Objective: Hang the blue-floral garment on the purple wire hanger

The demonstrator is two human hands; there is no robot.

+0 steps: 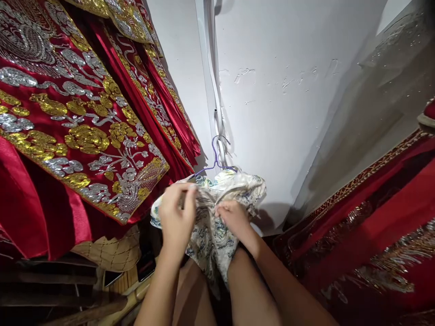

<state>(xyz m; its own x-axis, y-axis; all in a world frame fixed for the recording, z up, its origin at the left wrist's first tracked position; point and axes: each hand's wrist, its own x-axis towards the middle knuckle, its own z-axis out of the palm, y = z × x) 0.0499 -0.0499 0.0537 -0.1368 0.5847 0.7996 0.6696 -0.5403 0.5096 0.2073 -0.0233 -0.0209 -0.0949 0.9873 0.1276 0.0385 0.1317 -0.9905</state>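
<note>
A white shirt with a blue-green print (220,233) hangs by its shoulders on a purple hanger (216,158). At the shirt's front, my right hand (234,219) is closed, its fingers bunched on the cloth near the middle. My left hand (177,208) is over the left side of the chest, thumb and forefinger brought together in a pinch. Whatever lies between those fingertips is too small and blurred to make out. The lower part of the shirt hangs down between my knees.
The hanger hooks onto a white metal rack (212,81) against a pale wall (272,113). Red garments with gold and silver embroidery (88,136) hang close on the left. More red cloth (374,226) stands at the right. A bamboo piece (137,294) lies low at left.
</note>
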